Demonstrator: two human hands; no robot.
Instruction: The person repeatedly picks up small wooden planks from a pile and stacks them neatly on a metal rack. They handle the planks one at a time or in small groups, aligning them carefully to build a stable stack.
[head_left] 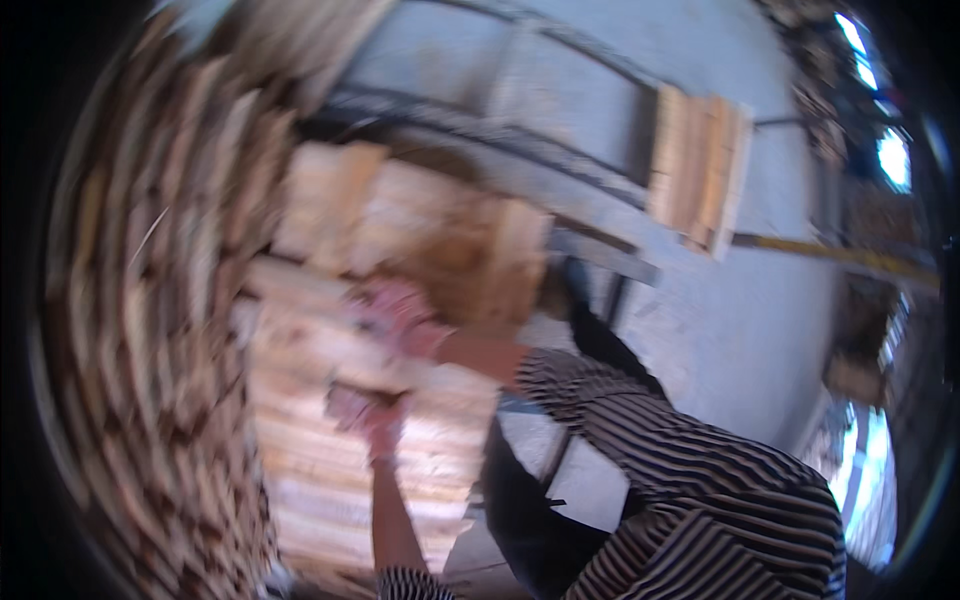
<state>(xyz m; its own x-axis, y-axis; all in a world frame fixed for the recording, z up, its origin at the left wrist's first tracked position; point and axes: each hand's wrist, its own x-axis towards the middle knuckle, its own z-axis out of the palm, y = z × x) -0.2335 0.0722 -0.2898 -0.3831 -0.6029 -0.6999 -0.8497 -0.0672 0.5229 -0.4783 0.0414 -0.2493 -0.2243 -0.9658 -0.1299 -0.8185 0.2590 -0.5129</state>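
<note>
Right hand [400, 315]: pink, mottled with darker patches. Left hand [368, 415]: paler pink with dusky patches; blur obscures any finer pattern on either. Striped shirt [700, 460]: narrow pale bands alternating with black. Trousers [540, 530]: plain black. Pale boards [370, 500]: cream to pinkish tan, streaked lighter and darker in bands. Wooden panel [440, 220]: orange-brown, darker at centre, with lighter tan strips. Stacked planks [170, 330]: brown and tan, lined with dark gaps. Slat bundle [700, 165]: cream, tan and orange-brown stripes. Floor [740, 330]: blue-grey. Metal frame [580, 165]: dark grey to black.
</note>
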